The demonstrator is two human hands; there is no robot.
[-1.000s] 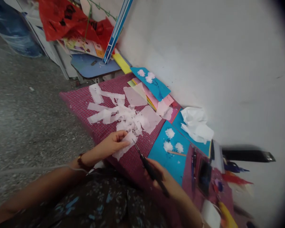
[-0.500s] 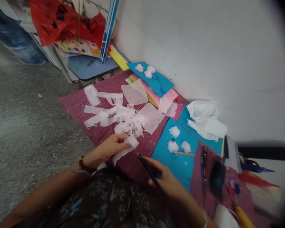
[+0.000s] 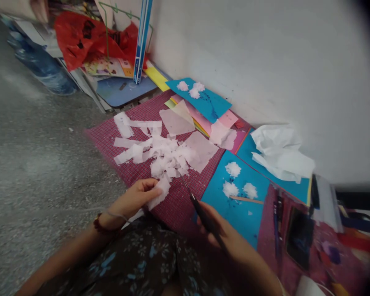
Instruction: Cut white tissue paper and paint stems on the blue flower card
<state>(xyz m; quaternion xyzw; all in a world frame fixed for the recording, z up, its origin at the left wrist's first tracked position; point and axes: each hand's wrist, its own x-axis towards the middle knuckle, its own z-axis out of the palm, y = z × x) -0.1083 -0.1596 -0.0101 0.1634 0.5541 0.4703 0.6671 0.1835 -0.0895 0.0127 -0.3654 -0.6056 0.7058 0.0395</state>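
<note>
My left hand point(image 3: 142, 195) pinches a piece of thin white paper point(image 3: 160, 193) between thumb and fingertips, just in front of the paper pile. In my right hand point(image 3: 217, 226) is a slim black-handled tool point(image 3: 205, 216) with a thin pointed metal tip. That tip points up and left, near the pile's front edge and apart from the held paper; its exact kind is unclear. Torn white paper strips and scraps point(image 3: 166, 152) lie heaped on the red checked cloth point(image 3: 107, 131). Right of them, a blue sheet point(image 3: 216, 189) bears three fluffy white paper tufts point(image 3: 231, 190).
Crumpled white paper point(image 3: 280, 152) lies at the right by the wall. Another blue card point(image 3: 200, 100) with pinkish tufts rests on coloured sheets behind. A dark phone point(image 3: 299, 236) and pens point(image 3: 277, 226) are at right. A large bottle point(image 3: 43, 65) stands on the floor.
My right hand has raised the tool's tip up and forward to the pile's edge. My left hand has shifted slightly left with its paper. The view has turned slightly left.
</note>
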